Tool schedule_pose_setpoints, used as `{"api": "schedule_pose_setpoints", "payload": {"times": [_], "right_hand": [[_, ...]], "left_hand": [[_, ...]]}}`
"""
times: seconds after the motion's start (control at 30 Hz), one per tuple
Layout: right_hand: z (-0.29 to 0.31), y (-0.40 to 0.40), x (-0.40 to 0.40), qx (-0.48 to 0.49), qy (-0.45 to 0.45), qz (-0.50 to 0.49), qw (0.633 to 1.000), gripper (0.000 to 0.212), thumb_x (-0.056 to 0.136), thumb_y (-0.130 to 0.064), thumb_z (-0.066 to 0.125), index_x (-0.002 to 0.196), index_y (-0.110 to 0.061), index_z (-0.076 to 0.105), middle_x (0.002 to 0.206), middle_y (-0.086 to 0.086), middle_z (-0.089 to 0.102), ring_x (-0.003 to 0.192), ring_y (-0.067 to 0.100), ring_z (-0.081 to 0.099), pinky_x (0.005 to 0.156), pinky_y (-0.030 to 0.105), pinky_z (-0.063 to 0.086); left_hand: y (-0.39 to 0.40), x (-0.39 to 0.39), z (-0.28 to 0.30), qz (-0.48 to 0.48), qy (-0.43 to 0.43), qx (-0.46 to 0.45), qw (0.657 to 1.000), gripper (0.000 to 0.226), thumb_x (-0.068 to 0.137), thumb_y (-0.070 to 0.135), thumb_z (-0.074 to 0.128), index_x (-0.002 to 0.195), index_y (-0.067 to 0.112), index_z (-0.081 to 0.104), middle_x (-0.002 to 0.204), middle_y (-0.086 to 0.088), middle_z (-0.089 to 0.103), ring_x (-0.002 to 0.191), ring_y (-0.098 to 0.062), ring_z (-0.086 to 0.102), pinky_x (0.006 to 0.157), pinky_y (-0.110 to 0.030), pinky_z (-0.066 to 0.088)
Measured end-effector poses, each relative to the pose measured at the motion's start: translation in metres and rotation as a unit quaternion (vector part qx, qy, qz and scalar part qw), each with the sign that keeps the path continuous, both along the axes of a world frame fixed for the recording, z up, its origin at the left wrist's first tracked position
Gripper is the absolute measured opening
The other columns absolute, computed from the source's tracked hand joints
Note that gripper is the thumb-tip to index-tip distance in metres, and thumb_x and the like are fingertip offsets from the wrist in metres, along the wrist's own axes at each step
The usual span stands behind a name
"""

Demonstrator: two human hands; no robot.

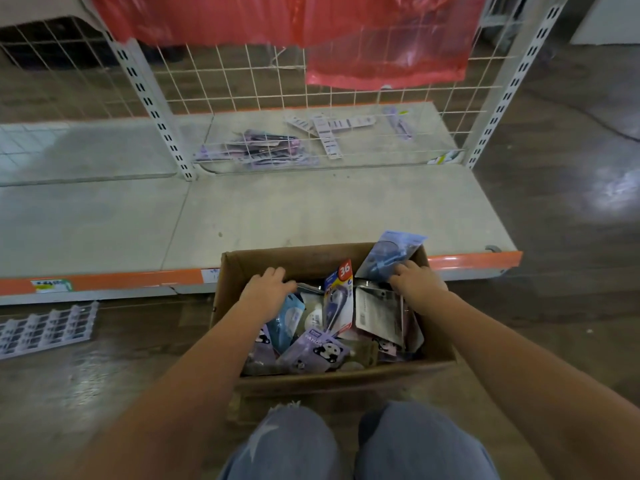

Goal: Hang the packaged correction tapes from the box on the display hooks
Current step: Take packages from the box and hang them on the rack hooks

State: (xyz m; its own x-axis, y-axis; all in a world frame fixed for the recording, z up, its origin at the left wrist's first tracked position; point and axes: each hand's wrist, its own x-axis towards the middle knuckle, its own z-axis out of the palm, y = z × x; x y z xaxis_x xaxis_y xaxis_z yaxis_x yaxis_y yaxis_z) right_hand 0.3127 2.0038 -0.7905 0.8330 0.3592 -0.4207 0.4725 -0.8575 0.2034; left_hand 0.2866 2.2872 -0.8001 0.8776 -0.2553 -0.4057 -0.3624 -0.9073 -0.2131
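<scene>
Along the far side of the floor, a grey shelf (263,209) with an orange front edge runs across the view, backed by a white wire grid panel (311,84) draped with red plastic sheeting (381,39). Loose packets (256,148) and label strips (329,128) lie behind the grid. An open cardboard box (332,372) stands on the floor against the shelf edge, just ahead of the person's knees (349,445). Packaged correction tapes (337,299) fill the box in a loose heap. A white strip sheet (45,329) lies on the floor to the left. Left hand (268,284) rests over the packets at the box's far left, fingers curled downward; whether it grips any cannot be told. Right hand (415,277) grips a blue packet (389,254), tilted up at the far right corner.
</scene>
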Motion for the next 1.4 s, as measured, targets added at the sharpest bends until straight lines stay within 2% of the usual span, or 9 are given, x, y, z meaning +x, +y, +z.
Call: {"api": "schedule_pose_setpoints", "payload": {"times": [0.23, 0.43, 0.53, 0.7, 0.8, 0.93, 1.13, 1.27, 1.4], "right_hand": [[0.007, -0.009, 0.003, 0.009, -0.008, 0.051, 0.999, 0.026, 0.091, -0.020, 0.054, 0.115, -0.021, 0.063, 0.121, -0.001, 0.061, 0.115, 0.021, 0.053, 0.091, 0.029, 0.041], [0.025, -0.001, 0.016, 0.171, 0.087, -0.081, 0.978, 0.008, 0.093, -0.021, 0.056, 0.089, -0.016, 0.062, 0.091, 0.002, 0.062, 0.092, 0.024, 0.056, 0.067, 0.027, 0.041], [0.033, 0.004, 0.016, 0.256, 0.093, -0.136, 0.953, 0.037, 0.093, -0.021, 0.059, 0.063, -0.024, 0.037, 0.067, -0.008, 0.041, 0.079, 0.021, 0.044, 0.055, 0.019, 0.026], [0.017, 0.006, 0.005, 0.249, 0.147, -0.193, 0.938, 0.010, 0.093, -0.023, 0.058, 0.098, -0.015, 0.057, 0.101, 0.003, 0.055, 0.102, 0.024, 0.053, 0.074, 0.024, 0.037], [0.009, 0.001, -0.003, 0.208, 0.203, -0.215, 0.932, 0.051, 0.088, -0.008, 0.061, 0.136, -0.009, 0.045, 0.134, 0.010, 0.049, 0.124, 0.028, 0.046, 0.096, 0.033, 0.044], [0.008, -0.007, 0.000, 0.215, 0.211, -0.229, 0.926, 0.053, 0.084, 0.001, 0.063, 0.134, -0.005, 0.048, 0.132, 0.012, 0.052, 0.122, 0.031, 0.049, 0.102, 0.041, 0.044], [0.004, -0.015, -0.001, 0.414, 0.229, -0.366, 0.801, 0.030, 0.086, -0.004, 0.065, 0.115, -0.001, 0.061, 0.113, 0.011, 0.065, 0.105, 0.028, 0.063, 0.094, 0.040, 0.051], [0.031, -0.005, -0.015, 0.510, 0.237, -0.430, 0.706, 0.031, 0.092, 0.001, 0.054, 0.122, 0.003, 0.056, 0.116, 0.017, 0.064, 0.106, 0.030, 0.062, 0.083, 0.033, 0.052], [0.099, 0.000, -0.024, 0.535, 0.221, -0.451, 0.679, 0.027, 0.093, 0.002, 0.051, 0.120, 0.002, 0.057, 0.112, 0.013, 0.063, 0.106, 0.030, 0.060, 0.094, 0.041, 0.049]], "left_hand": [[-0.006, 0.010, 0.009, -0.065, 0.061, 0.126, 0.988, 0.033, 0.092, 0.021, 0.058, 0.125, 0.021, 0.056, 0.128, -0.003, 0.055, 0.121, -0.022, 0.044, 0.101, -0.035, 0.033], [0.005, 0.019, 0.032, 0.036, 0.144, -0.063, 0.987, 0.019, 0.090, 0.023, 0.060, 0.108, 0.016, 0.064, 0.102, 0.001, 0.057, 0.094, -0.016, 0.053, 0.077, -0.026, 0.041], [0.012, 0.026, 0.042, 0.077, 0.154, -0.173, 0.970, 0.011, 0.089, 0.027, 0.063, 0.094, 0.018, 0.061, 0.093, 0.003, 0.053, 0.090, -0.015, 0.050, 0.072, -0.025, 0.037], [0.011, 0.017, 0.037, 0.283, 0.189, -0.427, 0.838, 0.013, 0.089, 0.021, 0.066, 0.094, 0.010, 0.061, 0.094, -0.008, 0.068, 0.090, -0.022, 0.066, 0.082, -0.037, 0.055], [0.009, 0.004, 0.019, 0.327, 0.215, -0.448, 0.804, 0.017, 0.092, 0.020, 0.062, 0.105, 0.009, 0.061, 0.107, -0.009, 0.068, 0.097, -0.020, 0.066, 0.090, -0.039, 0.054], [0.004, -0.003, 0.008, 0.343, 0.244, -0.485, 0.766, 0.021, 0.091, 0.024, 0.063, 0.112, 0.022, 0.060, 0.111, -0.002, 0.068, 0.098, -0.015, 0.066, 0.085, -0.031, 0.055], [-0.004, -0.002, 0.001, 0.280, 0.275, -0.397, 0.830, 0.041, 0.085, 0.015, 0.069, 0.124, 0.020, 0.057, 0.124, 0.001, 0.063, 0.101, -0.011, 0.060, 0.085, -0.026, 0.050], [-0.004, -0.009, 0.027, 0.363, 0.200, -0.473, 0.778, 0.039, 0.082, 0.013, 0.073, 0.120, 0.015, 0.062, 0.117, -0.002, 0.066, 0.107, -0.019, 0.062, 0.092, -0.038, 0.051], [-0.003, -0.021, 0.096, 0.414, 0.184, -0.520, 0.724, 0.038, 0.079, 0.004, 0.074, 0.115, 0.013, 0.062, 0.116, -0.004, 0.067, 0.100, -0.017, 0.063, 0.078, -0.027, 0.052]]}}
